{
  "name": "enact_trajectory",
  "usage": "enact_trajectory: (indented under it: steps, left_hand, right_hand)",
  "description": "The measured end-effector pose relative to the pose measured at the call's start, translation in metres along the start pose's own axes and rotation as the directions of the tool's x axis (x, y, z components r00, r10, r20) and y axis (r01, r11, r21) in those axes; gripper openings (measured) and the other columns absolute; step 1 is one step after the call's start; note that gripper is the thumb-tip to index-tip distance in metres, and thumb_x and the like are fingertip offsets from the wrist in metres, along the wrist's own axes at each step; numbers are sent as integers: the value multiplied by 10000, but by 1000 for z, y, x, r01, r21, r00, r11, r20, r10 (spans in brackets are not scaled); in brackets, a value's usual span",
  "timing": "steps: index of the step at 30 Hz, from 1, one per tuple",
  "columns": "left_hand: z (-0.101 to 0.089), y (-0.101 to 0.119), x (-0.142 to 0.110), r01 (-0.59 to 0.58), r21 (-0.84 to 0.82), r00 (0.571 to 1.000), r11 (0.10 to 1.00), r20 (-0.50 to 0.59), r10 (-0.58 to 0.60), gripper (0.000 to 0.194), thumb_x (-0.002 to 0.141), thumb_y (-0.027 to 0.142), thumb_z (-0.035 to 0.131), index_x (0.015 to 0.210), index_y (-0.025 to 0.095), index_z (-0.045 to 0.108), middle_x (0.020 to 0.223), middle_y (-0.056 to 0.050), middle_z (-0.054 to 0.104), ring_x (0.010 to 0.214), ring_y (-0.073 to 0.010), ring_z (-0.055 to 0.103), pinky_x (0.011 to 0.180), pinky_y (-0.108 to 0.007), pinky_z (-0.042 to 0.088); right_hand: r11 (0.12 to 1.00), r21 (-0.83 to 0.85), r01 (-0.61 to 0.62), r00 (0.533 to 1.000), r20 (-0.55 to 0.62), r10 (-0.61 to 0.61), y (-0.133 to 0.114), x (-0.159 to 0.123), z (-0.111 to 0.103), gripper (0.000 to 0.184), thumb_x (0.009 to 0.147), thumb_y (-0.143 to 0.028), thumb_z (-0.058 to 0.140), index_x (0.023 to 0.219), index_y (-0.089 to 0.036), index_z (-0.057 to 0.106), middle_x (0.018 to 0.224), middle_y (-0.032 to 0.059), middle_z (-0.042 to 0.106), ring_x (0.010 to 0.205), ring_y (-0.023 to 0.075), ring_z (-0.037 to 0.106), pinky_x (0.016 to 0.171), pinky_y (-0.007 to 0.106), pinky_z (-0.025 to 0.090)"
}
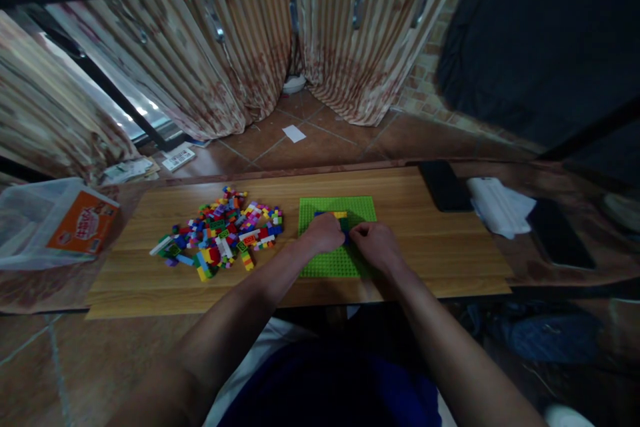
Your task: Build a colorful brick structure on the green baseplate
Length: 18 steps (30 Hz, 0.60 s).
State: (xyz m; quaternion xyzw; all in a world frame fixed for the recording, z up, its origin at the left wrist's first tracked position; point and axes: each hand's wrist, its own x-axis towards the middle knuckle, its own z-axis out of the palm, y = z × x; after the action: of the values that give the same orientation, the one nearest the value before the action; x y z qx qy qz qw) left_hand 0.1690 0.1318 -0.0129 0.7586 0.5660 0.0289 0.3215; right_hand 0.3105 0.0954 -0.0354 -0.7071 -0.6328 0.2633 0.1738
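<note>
A green studded baseplate point(315, 268) lies on the wooden board in front of me. Near its middle stands a small build of toy bricks, with yellow bricks point(341, 215) along the far side and blue ones showing beside my left hand. My left hand point(326, 232) is closed over the build, its fingertips hidden. From the right, my right hand point(376, 244) reaches in with curled fingers, thumb and forefinger close together. Between the two hands a blue brick point(347, 238) shows; which hand grips it is unclear.
Left of the baseplate spreads a pile of loose colourful bricks point(220, 230) on the wooden board point(435, 253). A clear plastic bin point(37, 213) stands at far left. To the right lie a black phone-like slab point(444, 185), white tissues point(500, 205) and another dark slab point(559, 233).
</note>
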Motion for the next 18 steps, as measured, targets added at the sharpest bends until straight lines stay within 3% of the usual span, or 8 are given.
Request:
enact_trajectory:
  steps: [8,13,18]
  left_hand:
    - [-4,-2,5,32,61,996,998,84,-37,183,737,136,573,669,149,742,587,-54,644,740,-184,637,713,-250,469]
    - [-5,1,14,46,127,985,991,161,-66,184,739,140,567,730,127,751,704,-95,705,855,-211,669,771,-249,480]
    - [-6,5,15,53,158,985,986,156,-78,198,748,128,553,763,109,750,739,-120,716,872,-233,674,772,-269,488]
  right_hand:
    - [997,-46,-55,994,90,59,-4,8,-4,240,819,-273,559,822,-187,783,833,78,751,781,203,674,668,275,445]
    - [994,-74,-80,990,111,88,-7,12,-6,239,804,-275,571,843,-188,790,868,90,754,808,208,678,672,267,454]
    - [997,-44,-62,989,131,67,-6,13,-8,236,795,-259,573,838,-189,795,820,88,750,757,201,664,629,265,435]
